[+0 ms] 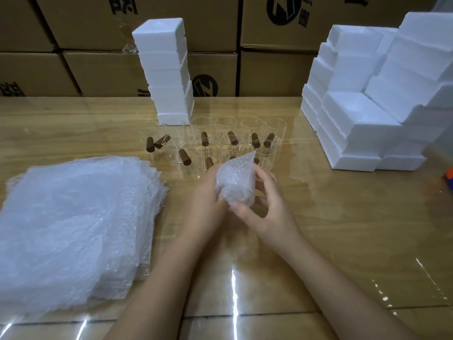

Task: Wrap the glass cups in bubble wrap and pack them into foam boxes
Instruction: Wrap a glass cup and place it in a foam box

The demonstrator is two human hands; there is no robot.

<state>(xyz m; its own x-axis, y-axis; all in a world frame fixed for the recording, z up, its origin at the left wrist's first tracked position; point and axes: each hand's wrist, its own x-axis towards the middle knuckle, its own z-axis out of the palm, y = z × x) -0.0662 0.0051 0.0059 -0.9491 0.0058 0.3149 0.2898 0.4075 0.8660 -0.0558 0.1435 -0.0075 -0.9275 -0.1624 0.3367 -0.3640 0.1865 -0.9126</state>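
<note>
That wrapped glass cup (235, 185) is up in both hands, just over the tabletop (343, 217)
Light but breakable, and the wrap's soft and slippery, so I'd hold round the body, not the loose top corner. Left hand (204, 195) and right hand (269, 209) both have fingers (266, 179) curled on it.

**Brown cartons behind a glossy wooden table**

A wall of cardboard cartons (274, 69) stands stacked along the far edge of the table (343, 217), filling the whole background. Several carry black printed logos and characters, partly cut off or hidden. The table is light wood-grain with a shiny clear covering that throws back bright streaks of light near the front. At the right edge, a small orange and blue object (449, 176) is only partly in view.
</note>
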